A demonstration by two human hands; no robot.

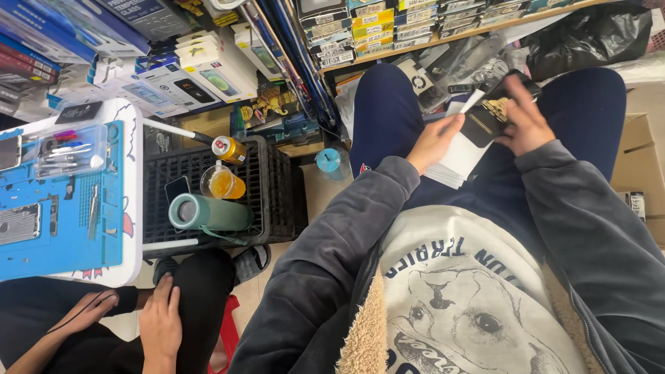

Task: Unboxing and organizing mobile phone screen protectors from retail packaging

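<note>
I sit with my legs in dark blue trousers stretched forward. My left hand (433, 143) rests on a stack of flat white packets (460, 161) lying on my lap, fingers pinching the top one. My right hand (524, 121) grips a black phone case (490, 114) with a gold pattern, held just above the white stack. Both sleeves are dark grey.
A black plastic crate (277, 201) at left carries a green flask (208, 212), a cup of orange drink (223, 183) and a can (229, 149). A blue repair mat with tools (62, 208) lies on a white table. Another person's hands (159, 322) rest lower left. Shelves of boxed goods (374, 28) stand ahead.
</note>
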